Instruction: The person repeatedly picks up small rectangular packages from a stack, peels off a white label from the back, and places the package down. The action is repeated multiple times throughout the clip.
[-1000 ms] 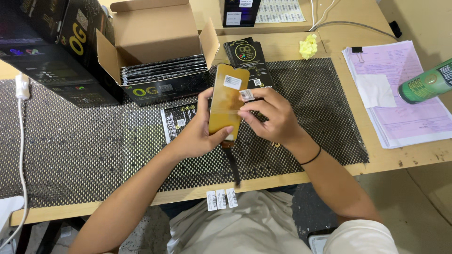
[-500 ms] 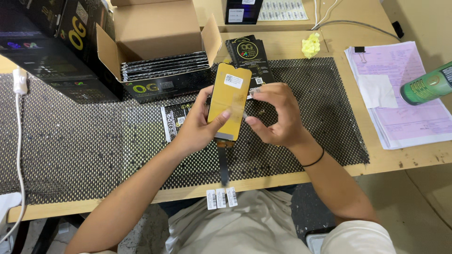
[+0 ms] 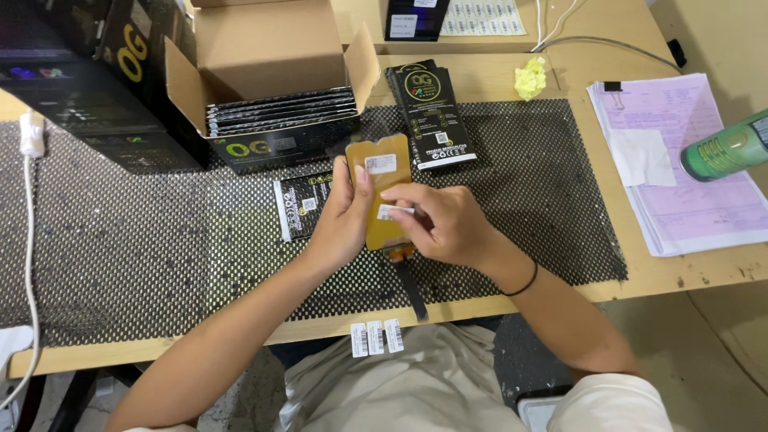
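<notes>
A flat yellow phone-screen panel (image 3: 383,186) with a dark ribbon cable (image 3: 411,286) hanging from its lower end is held over the black mesh mat (image 3: 144,248). My left hand (image 3: 340,220) grips the panel's left edge, thumb on its face. My right hand (image 3: 444,222) pinches a small white sticker (image 3: 394,211) against the panel's middle. Another white sticker (image 3: 381,164) sits near the panel's top.
An open cardboard box (image 3: 272,96) with several flat black packets stands behind. One black packet (image 3: 430,114) lies to its right, another (image 3: 300,205) under my left hand. Pink papers (image 3: 688,168), a green can (image 3: 728,146), white stickers (image 3: 376,337) on the table edge.
The panel has dropped lower and closer to me. My right hand has moved from the panel's upper right edge onto its middle, pressing the small white sticker there.
</notes>
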